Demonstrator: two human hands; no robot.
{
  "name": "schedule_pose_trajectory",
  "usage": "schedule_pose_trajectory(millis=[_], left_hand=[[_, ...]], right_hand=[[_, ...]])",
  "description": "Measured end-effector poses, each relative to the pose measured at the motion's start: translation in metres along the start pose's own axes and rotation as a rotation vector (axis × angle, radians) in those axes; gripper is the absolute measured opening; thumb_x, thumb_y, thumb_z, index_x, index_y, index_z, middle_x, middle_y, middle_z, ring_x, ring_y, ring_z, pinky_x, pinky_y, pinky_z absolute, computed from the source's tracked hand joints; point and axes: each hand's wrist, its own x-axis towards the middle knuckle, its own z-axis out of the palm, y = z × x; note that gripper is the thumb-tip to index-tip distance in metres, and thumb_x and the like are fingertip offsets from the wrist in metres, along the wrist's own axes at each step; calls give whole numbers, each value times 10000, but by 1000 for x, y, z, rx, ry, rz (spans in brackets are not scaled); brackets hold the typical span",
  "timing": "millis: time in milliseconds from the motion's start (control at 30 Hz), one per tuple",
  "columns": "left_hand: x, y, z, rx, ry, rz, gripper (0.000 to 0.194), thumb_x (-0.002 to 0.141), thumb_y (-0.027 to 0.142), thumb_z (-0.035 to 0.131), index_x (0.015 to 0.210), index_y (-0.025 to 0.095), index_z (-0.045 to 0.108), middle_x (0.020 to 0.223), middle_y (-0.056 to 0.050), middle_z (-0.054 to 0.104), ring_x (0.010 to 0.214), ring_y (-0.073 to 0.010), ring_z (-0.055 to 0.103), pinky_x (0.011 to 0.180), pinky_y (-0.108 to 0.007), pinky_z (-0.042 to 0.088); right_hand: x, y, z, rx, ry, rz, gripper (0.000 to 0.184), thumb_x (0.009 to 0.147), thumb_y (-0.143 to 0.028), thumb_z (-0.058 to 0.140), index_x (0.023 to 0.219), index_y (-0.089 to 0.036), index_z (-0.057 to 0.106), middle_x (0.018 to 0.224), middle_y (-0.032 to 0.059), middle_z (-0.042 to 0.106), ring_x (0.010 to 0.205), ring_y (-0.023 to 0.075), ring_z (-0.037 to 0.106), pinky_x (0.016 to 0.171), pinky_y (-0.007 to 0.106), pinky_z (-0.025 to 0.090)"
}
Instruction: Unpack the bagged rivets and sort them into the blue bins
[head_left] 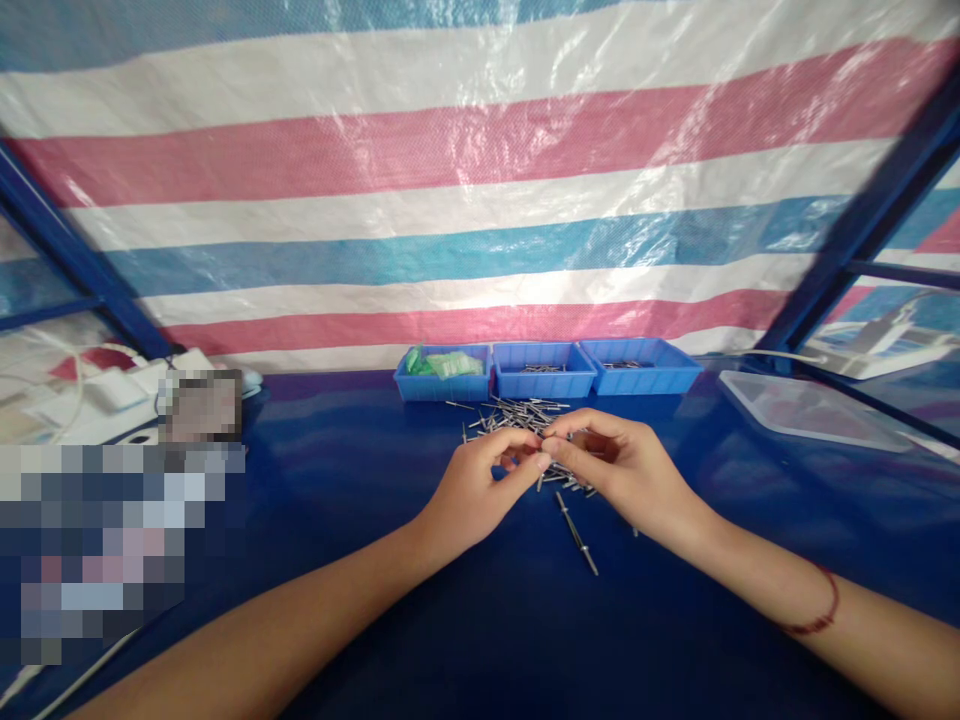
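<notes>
My left hand and my right hand meet fingertip to fingertip over the blue table. Thumbs and forefingers are pinched together, and whatever lies between them is too small or hidden to make out. Behind and below the fingers spreads a pile of thin metal pins that look like blind rivets, partly covered by my hands. Nearer to me, one long metal piece with collars along its shaft lies apart from the pile, slanting on the tabletop.
Three blue bins stand in a row at the back: the left bin holds green plastic packaging, the middle bin and right bin hold metal pins. A clear plastic lid lies at right. Power strips and cables crowd the left.
</notes>
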Motion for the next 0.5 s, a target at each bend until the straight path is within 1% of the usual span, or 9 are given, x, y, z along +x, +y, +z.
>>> schedule_pose_trajectory(millis=[100,167,200,267,300,333,367,400,500], left_hand=[[0,-4,0,27,76,23,99,830,238,581,882,163,620,833,-22,658,757,-133,608,708,-241,477],[-1,-7,0,41,131,39,96,833,238,577,891,167,606,845,-25,651,760,-134,605,721,-253,480],[-1,-8,0,51,146,50,124,832,238,579,935,172,596,862,-27,650,767,-136,605,730,-259,481],[-3,-8,0,89,158,84,289,821,241,597,1099,187,538,915,-35,644,802,-144,606,746,-273,482],[-3,-7,0,119,149,112,391,816,239,605,1186,195,486,945,-42,639,832,-151,604,761,-282,481],[-5,-6,0,156,124,151,473,816,235,604,1256,201,433,976,-49,633,870,-158,600,788,-295,478],[-6,-4,0,201,80,198,509,825,229,592,1295,206,400,1007,-57,628,914,-165,591,824,-311,468],[-7,-2,0,252,20,250,491,841,221,569,1304,211,405,1036,-63,624,954,-169,578,863,-326,454],[-10,4,1,415,-193,382,347,882,197,491,1225,234,532,1098,-59,618,1032,-180,537,932,-360,401]], right_hand=[[-1,-1,0,-42,-17,5,225,773,-393,637,836,-178,651,630,-8,571,479,88,414,435,235,343],[-1,-1,-1,-95,-52,-23,226,796,-394,609,840,-176,651,657,2,580,508,96,435,458,240,358],[0,0,-1,-119,-70,-39,230,806,-398,595,823,-175,651,678,10,588,530,102,453,477,244,371],[6,4,-6,-141,-58,-30,260,818,-419,569,778,-173,639,654,9,580,530,107,467,487,247,378],[10,8,-11,-137,-8,-2,277,817,-435,563,759,-172,629,606,-1,558,505,106,459,473,245,369],[16,13,-18,-133,74,33,292,810,-451,562,744,-172,620,552,-15,527,471,103,442,451,243,352],[22,19,-27,-133,183,75,305,801,-468,565,736,-174,613,494,-33,484,431,100,416,425,241,328],[29,27,-37,-156,296,93,303,784,-470,579,728,-174,615,475,-35,473,421,103,415,419,244,319],[48,48,-74,-343,587,121,307,763,-467,583,695,-172,635,498,-2,525,439,131,453,436,265,328]])
